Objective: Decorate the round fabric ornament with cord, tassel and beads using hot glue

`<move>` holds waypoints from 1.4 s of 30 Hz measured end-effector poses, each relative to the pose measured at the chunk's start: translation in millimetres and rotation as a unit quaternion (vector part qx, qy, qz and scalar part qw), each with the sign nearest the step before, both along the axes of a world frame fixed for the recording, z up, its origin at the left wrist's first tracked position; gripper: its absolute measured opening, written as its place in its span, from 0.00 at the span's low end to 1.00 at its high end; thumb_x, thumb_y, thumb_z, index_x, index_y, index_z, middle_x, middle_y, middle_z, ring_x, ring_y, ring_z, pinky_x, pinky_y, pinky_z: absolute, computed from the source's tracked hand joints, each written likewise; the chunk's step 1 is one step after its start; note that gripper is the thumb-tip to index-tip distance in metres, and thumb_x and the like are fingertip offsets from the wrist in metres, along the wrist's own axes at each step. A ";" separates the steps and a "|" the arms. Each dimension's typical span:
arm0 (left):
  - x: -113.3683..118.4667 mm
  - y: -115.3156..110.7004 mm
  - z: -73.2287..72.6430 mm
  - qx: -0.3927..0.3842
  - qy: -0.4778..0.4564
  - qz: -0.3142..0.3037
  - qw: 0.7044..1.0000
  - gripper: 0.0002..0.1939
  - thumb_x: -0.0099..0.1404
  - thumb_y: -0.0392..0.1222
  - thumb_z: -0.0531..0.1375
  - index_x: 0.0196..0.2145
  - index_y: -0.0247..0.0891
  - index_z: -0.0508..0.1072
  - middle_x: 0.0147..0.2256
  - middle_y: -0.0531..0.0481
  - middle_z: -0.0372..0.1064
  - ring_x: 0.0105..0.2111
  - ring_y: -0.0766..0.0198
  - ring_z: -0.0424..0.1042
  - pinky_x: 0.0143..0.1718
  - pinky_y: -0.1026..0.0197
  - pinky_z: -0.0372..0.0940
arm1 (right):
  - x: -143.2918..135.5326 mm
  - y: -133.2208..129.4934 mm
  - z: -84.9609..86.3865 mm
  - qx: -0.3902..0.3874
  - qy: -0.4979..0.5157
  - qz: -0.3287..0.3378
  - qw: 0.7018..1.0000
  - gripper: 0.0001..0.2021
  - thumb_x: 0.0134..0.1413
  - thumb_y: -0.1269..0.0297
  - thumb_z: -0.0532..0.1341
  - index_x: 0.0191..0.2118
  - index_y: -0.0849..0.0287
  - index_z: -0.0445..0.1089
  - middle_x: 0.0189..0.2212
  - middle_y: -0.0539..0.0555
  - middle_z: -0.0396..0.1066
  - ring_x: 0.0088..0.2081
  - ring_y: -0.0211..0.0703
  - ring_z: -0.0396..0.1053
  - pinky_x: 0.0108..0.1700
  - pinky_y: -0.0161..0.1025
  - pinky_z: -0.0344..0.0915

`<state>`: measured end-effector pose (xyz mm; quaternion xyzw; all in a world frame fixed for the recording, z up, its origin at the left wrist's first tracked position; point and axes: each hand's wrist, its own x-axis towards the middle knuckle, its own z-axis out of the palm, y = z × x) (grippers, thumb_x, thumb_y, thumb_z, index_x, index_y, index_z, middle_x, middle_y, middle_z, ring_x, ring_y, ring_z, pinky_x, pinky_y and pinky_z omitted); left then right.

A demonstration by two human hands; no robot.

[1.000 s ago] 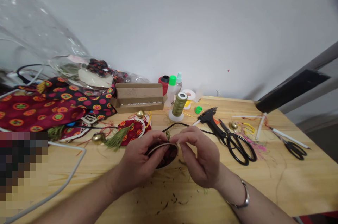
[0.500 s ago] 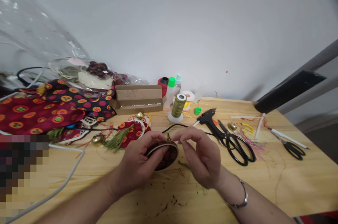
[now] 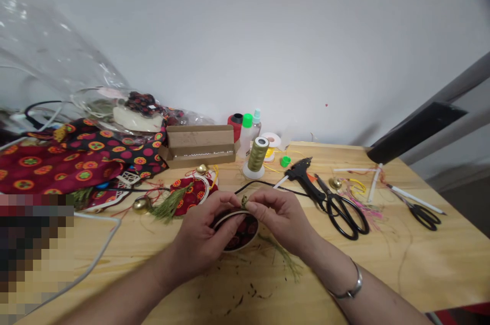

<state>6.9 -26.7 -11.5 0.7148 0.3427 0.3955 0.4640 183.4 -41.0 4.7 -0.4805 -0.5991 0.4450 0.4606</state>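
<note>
My left hand (image 3: 204, 230) is closed around a small embroidery hoop (image 3: 245, 233) with dark patterned fabric in it, the thumb lying over its face. My right hand (image 3: 281, 218) pinches a bit of olive-green thread (image 3: 244, 202) at the hoop's top edge, where the fingertips of both hands nearly meet. Below the right hand a green tassel (image 3: 287, 258) spreads over the table. Left of my hands lies a red patterned fabric piece (image 3: 189, 195) with a white rim and its own green tassel (image 3: 168, 206).
Behind my hands stand a green thread spool (image 3: 258, 156), a green-capped bottle (image 3: 247, 133) and a cardboard box (image 3: 201, 144). To the right lie a glue gun (image 3: 306, 177), large black scissors (image 3: 346, 213) and smaller scissors (image 3: 423, 215). Patterned fabric (image 3: 88, 151) is heaped at left.
My right hand has turned and its thumb has closed onto the green thread at the hoop's top. More of the green tassel now shows below it. My left hand keeps its hold.
</note>
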 end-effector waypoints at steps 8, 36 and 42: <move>2.3 1.0 0.7 0.009 0.002 -0.025 1.000 0.08 0.64 0.33 0.57 0.40 0.43 0.65 0.33 0.56 0.76 0.33 0.70 0.76 0.35 0.70 0.69 | 2.7 1.3 5.5 0.028 -0.028 0.016 0.999 0.07 0.52 0.66 0.62 0.25 0.61 0.72 0.21 0.49 0.69 0.25 0.36 0.64 0.28 0.33 0.62; 0.7 1.5 0.1 -0.022 0.026 0.001 0.999 0.05 0.63 0.37 0.58 0.38 0.43 0.68 0.32 0.56 0.76 0.32 0.68 0.76 0.33 0.70 0.69 | 6.6 5.9 5.0 0.000 -0.048 0.043 0.998 0.16 0.57 0.63 0.55 0.20 0.61 0.66 0.19 0.47 0.59 0.24 0.34 0.57 0.26 0.32 0.56; 1.8 1.5 -1.2 -0.032 0.021 -0.016 0.999 0.04 0.64 0.38 0.58 0.38 0.43 0.68 0.33 0.55 0.75 0.32 0.68 0.76 0.34 0.69 0.69 | 3.7 5.2 2.7 -0.040 -0.033 0.023 0.998 0.10 0.52 0.62 0.61 0.24 0.62 0.72 0.21 0.49 0.65 0.25 0.35 0.60 0.28 0.33 0.58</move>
